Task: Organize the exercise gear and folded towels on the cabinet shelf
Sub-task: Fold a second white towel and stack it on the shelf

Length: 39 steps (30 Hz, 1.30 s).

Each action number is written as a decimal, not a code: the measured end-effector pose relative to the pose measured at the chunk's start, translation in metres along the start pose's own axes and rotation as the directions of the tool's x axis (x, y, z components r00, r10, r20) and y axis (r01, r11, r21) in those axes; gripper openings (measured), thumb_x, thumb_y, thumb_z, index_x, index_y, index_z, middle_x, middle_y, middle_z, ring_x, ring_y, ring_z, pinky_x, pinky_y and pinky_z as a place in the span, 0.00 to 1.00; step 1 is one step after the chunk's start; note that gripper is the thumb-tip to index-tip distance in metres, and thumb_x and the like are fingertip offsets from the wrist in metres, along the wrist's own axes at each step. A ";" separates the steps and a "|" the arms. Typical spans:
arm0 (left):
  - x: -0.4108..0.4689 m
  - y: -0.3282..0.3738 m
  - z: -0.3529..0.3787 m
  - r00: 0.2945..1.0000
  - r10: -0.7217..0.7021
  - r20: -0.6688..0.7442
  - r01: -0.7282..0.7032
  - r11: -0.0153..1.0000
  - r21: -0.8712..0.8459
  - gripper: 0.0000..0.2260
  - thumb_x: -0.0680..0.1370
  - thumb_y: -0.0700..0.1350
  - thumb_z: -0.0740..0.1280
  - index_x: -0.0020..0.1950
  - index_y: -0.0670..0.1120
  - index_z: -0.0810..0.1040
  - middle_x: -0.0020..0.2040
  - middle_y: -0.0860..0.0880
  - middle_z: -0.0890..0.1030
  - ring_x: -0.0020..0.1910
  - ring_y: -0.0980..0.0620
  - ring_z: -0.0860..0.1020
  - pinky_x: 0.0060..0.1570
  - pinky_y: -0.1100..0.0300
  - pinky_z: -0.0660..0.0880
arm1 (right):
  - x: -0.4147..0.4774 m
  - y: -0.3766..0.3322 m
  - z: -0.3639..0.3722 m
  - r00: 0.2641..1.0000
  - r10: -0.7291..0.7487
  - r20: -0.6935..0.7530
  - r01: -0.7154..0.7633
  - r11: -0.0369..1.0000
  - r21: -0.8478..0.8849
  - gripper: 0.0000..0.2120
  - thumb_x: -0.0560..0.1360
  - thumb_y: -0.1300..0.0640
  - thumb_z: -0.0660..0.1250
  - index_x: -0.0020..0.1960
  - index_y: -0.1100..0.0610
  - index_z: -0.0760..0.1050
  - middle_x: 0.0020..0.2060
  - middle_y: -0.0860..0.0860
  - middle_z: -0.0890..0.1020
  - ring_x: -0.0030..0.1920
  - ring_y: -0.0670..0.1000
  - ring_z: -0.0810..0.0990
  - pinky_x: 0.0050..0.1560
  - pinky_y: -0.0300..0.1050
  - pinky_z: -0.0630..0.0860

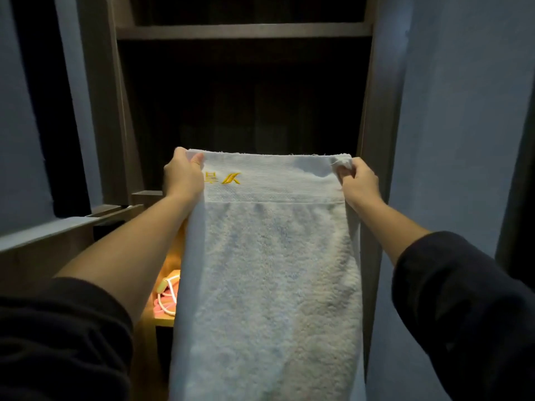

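Note:
A white terry towel (269,270) with a yellow embroidered logo hangs spread out in front of the dark cabinet (243,111). My left hand (182,176) pinches its top left corner. The top right corner is pinched by my right hand (359,180). The towel's lower part drops out of view at the bottom. Behind its left edge, pink exercise gear with a white cord (168,299) lies on a lit wooden shelf (163,322). The towel hides most of that shelf.
An upper cabinet shelf board (243,30) crosses the top, with a dark compartment below it. Grey-blue cabinet panels (451,125) stand on both sides. A ledge (58,230) juts out at the left.

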State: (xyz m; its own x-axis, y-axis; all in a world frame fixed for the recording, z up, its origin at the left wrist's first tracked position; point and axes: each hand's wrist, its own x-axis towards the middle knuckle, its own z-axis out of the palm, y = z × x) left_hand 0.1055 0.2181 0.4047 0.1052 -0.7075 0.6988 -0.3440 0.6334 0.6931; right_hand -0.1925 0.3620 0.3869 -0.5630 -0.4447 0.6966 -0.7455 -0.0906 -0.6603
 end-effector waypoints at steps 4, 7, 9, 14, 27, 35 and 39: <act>0.017 0.017 0.002 1.000 0.019 -0.011 -0.019 0.999 -0.039 0.12 0.83 0.50 0.60 0.55 0.42 0.73 0.48 0.46 0.75 0.46 0.48 0.73 0.44 0.59 0.67 | 0.019 -0.009 -0.003 0.998 -0.003 -0.063 0.010 0.994 0.110 0.06 0.81 0.54 0.59 0.47 0.55 0.72 0.39 0.49 0.75 0.37 0.46 0.71 0.36 0.40 0.69; 0.018 0.022 -0.003 0.999 0.042 -0.014 -0.043 0.995 -0.085 0.08 0.83 0.49 0.60 0.52 0.45 0.71 0.48 0.48 0.74 0.41 0.55 0.73 0.30 0.74 0.65 | 0.022 -0.018 -0.014 0.997 -0.054 -0.061 0.062 0.988 0.145 0.05 0.81 0.58 0.60 0.49 0.51 0.72 0.40 0.42 0.76 0.40 0.39 0.72 0.32 0.26 0.67; 0.011 0.017 -0.008 0.999 0.046 -0.015 -0.048 0.993 -0.104 0.07 0.83 0.48 0.60 0.50 0.45 0.70 0.46 0.48 0.74 0.38 0.57 0.71 0.26 0.78 0.65 | 0.015 -0.017 -0.018 0.996 -0.081 -0.039 0.087 0.976 0.199 0.04 0.81 0.58 0.60 0.50 0.51 0.73 0.41 0.41 0.76 0.41 0.39 0.73 0.34 0.26 0.67; -0.029 -0.002 -0.023 0.998 0.052 0.041 -0.044 0.985 -0.166 0.09 0.83 0.48 0.61 0.50 0.44 0.72 0.45 0.46 0.75 0.44 0.51 0.74 0.41 0.59 0.71 | -0.032 -0.001 -0.032 0.997 -0.079 0.012 0.072 0.948 0.310 0.04 0.81 0.56 0.62 0.49 0.52 0.75 0.41 0.46 0.78 0.41 0.43 0.73 0.39 0.34 0.71; -0.180 -0.001 -0.133 0.997 0.068 0.028 -0.032 0.753 -0.657 0.06 0.80 0.43 0.66 0.43 0.48 0.74 0.34 0.57 0.79 0.33 0.60 0.76 0.34 0.64 0.75 | -0.202 -0.021 -0.114 0.993 -0.077 0.095 -0.010 0.723 0.691 0.06 0.74 0.55 0.67 0.46 0.52 0.84 0.40 0.49 0.84 0.41 0.49 0.81 0.41 0.42 0.78; -0.224 -0.026 -0.148 0.996 -0.039 0.078 0.080 0.767 -0.636 0.05 0.80 0.44 0.67 0.44 0.48 0.76 0.32 0.56 0.81 0.32 0.61 0.79 0.31 0.65 0.77 | -0.255 -0.017 -0.118 0.985 -0.013 0.173 -0.106 0.744 0.660 0.06 0.74 0.53 0.66 0.46 0.51 0.82 0.39 0.50 0.83 0.39 0.49 0.81 0.36 0.42 0.79; -0.247 -0.072 -0.116 0.971 -0.180 0.155 0.235 0.829 -0.508 0.07 0.80 0.43 0.67 0.42 0.48 0.74 0.29 0.57 0.80 0.27 0.63 0.76 0.29 0.67 0.74 | -0.280 0.031 -0.089 0.969 0.171 0.180 -0.243 0.800 0.548 0.07 0.76 0.55 0.68 0.42 0.50 0.83 0.36 0.48 0.84 0.37 0.47 0.80 0.35 0.41 0.78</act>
State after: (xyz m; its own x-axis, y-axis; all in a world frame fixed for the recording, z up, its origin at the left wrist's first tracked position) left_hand 0.2124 0.3838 0.2028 0.0198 -0.8498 0.5267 0.2141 0.5182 0.8280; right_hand -0.0894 0.5629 0.1960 -0.6087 -0.6063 0.5117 -0.2644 -0.4531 -0.8514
